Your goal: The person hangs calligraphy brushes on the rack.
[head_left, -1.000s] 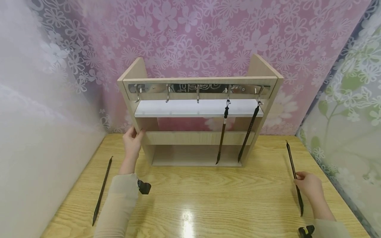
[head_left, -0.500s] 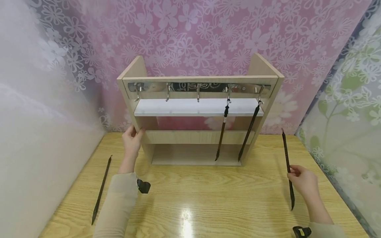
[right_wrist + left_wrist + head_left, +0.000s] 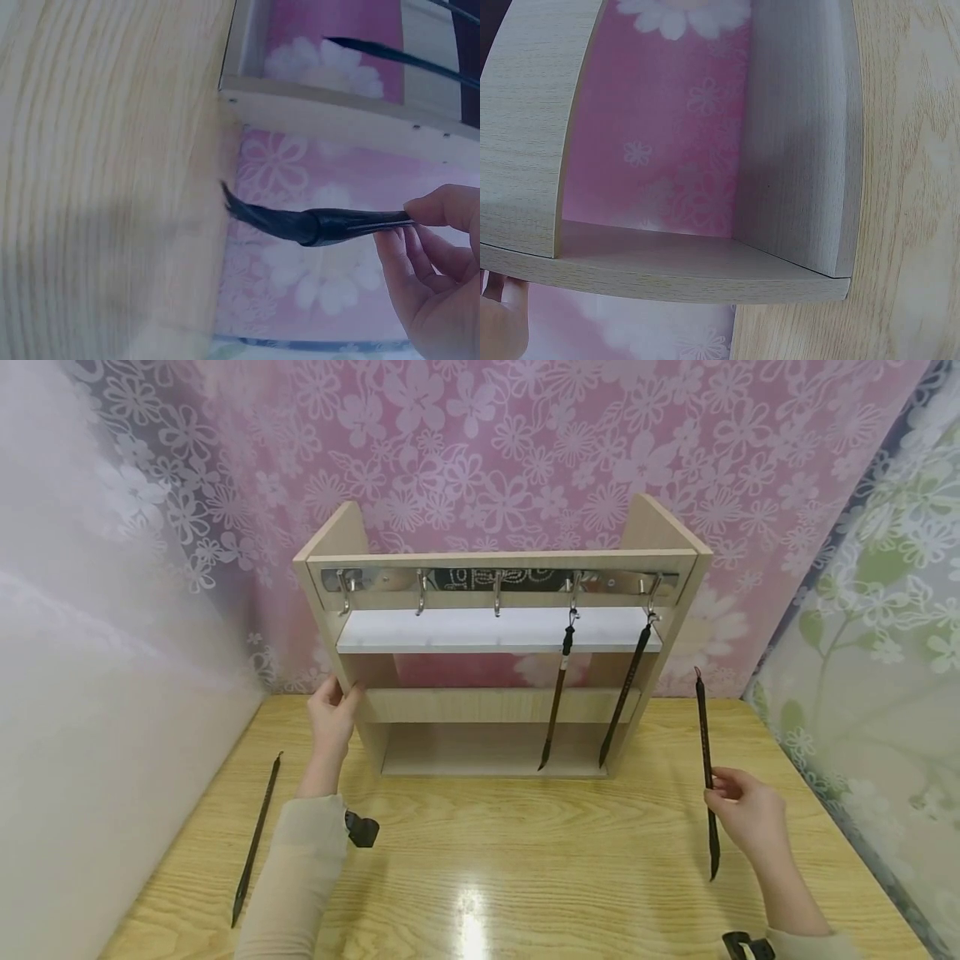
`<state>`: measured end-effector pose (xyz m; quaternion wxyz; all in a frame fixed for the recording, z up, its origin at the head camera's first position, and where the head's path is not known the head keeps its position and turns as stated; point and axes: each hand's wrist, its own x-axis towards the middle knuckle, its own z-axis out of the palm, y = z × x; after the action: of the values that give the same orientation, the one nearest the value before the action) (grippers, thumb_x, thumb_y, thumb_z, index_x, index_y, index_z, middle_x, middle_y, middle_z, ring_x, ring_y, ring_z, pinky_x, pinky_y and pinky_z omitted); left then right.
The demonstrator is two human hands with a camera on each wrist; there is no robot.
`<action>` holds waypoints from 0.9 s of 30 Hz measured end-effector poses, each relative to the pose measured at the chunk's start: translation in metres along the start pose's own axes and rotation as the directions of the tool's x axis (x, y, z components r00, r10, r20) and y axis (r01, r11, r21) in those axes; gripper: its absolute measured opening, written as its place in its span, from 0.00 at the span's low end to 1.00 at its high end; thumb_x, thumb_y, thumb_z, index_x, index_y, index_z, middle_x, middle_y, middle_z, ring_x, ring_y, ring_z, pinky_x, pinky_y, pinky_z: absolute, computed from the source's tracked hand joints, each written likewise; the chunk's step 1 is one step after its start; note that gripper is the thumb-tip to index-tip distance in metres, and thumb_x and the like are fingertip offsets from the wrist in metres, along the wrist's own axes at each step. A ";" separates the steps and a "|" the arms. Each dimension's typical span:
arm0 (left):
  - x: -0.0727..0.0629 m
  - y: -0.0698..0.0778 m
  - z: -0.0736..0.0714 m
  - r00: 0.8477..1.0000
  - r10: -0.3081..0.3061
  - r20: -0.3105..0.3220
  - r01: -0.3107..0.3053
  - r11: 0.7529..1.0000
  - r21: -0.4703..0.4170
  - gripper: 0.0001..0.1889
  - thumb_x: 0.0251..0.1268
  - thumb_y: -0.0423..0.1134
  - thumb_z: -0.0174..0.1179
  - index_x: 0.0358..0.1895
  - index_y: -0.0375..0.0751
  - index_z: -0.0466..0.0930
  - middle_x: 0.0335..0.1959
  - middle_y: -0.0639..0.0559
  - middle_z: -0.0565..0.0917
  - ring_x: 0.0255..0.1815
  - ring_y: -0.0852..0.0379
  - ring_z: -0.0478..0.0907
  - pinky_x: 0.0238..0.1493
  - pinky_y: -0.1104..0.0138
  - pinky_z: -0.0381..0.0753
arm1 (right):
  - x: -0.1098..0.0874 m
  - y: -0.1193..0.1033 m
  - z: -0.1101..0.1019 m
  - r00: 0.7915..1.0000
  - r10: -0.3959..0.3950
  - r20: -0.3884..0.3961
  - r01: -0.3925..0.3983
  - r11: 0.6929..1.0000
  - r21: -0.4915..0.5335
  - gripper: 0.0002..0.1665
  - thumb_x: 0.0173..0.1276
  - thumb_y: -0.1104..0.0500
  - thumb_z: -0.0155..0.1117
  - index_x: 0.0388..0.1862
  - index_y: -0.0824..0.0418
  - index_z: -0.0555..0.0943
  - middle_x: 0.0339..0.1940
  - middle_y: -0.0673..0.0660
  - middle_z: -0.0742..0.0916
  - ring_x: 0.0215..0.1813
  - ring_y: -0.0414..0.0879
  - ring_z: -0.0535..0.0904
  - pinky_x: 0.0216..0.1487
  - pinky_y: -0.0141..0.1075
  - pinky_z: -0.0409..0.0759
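My right hand (image 3: 750, 818) pinches a dark calligraphy brush (image 3: 705, 727) near its middle, to the right of the wooden rack (image 3: 495, 706). The brush stands nearly upright, hanging loop at the top. In the right wrist view its black bristle tip (image 3: 270, 221) points away from the fingers. My left hand (image 3: 332, 722) grips the rack's left side panel, thumb at the front; its other fingers are mostly hidden. From the two rightmost hooks hang a brown-handled brush (image 3: 557, 697) and a black brush (image 3: 627, 693). The three hooks to the left, including the middle hook (image 3: 498, 595), are bare.
Another dark brush (image 3: 258, 839) lies on the wood-grain table (image 3: 480, 852) to the left of my left forearm. A white shelf (image 3: 465, 631) crosses the rack behind the hooks. Flower-patterned coverings (image 3: 495, 443) stand behind and at the right; a pale wall (image 3: 112, 652) borders the left.
My right hand has lifted the brush off the table and carried it left toward the rack, turning it more upright. The left hand keeps its grip on the side panel.
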<state>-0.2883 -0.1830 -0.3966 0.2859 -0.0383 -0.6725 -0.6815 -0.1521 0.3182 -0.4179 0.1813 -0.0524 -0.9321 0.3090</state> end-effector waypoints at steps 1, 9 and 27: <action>0.000 0.000 0.000 1.000 0.000 -0.001 0.000 1.000 -0.001 0.17 0.54 0.23 0.55 0.49 0.30 0.75 0.48 0.39 0.77 0.49 0.47 0.73 0.45 0.65 0.75 | 0.000 -0.002 0.000 1.000 -0.001 -0.002 0.001 1.000 0.001 0.18 0.54 0.67 0.58 0.45 0.75 0.75 0.33 0.66 0.82 0.36 0.59 0.77 0.23 0.27 0.72; 0.000 -0.001 -0.001 1.000 -0.025 0.005 0.025 1.000 0.002 0.17 0.55 0.26 0.56 0.50 0.31 0.75 0.49 0.40 0.77 0.49 0.53 0.73 0.47 0.65 0.73 | -0.004 -0.013 0.003 1.000 0.006 -0.024 -0.005 0.999 0.033 0.18 0.55 0.67 0.59 0.45 0.72 0.75 0.33 0.64 0.82 0.36 0.55 0.78 0.23 0.24 0.71; -0.001 -0.001 -0.001 1.000 -0.001 -0.007 0.001 1.000 0.012 0.16 0.55 0.27 0.57 0.49 0.32 0.76 0.46 0.40 0.78 0.44 0.57 0.75 0.42 0.69 0.75 | -0.014 -0.060 0.007 0.997 -0.039 -0.067 0.056 0.960 0.275 0.15 0.54 0.68 0.63 0.42 0.71 0.76 0.31 0.56 0.81 0.31 0.24 0.72 0.29 0.18 0.73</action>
<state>-0.2879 -0.1835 -0.3979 0.2881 -0.0341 -0.6756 -0.6778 -0.1408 0.2634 -0.3915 0.2226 -0.0138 -0.8748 0.4302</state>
